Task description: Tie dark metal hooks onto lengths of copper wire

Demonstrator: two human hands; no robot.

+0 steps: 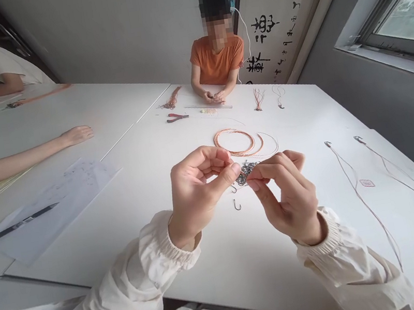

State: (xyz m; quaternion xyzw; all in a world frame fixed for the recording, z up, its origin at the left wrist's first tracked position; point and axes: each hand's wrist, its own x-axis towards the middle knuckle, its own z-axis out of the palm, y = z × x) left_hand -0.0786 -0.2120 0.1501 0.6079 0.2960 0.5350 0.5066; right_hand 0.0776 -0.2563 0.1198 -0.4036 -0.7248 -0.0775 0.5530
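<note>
My left hand [200, 187] and my right hand [283, 190] are raised over the white table [215, 258], fingertips nearly touching. Both are pinched closed on something too small to make out. Just behind the fingertips lies a small pile of dark metal hooks [246, 171]. A single hook [237, 204] lies on the table below my hands. A coil of copper-coloured wire [237, 142] rests a little farther away.
Long thin cords [379, 201] lie at the right. A person in an orange shirt [218, 61] works at the far side, with red pliers [176, 117] and wire bundles [259, 98] nearby. Another person's arm [23, 160] rests at the left, beside paper and a pen [23, 222].
</note>
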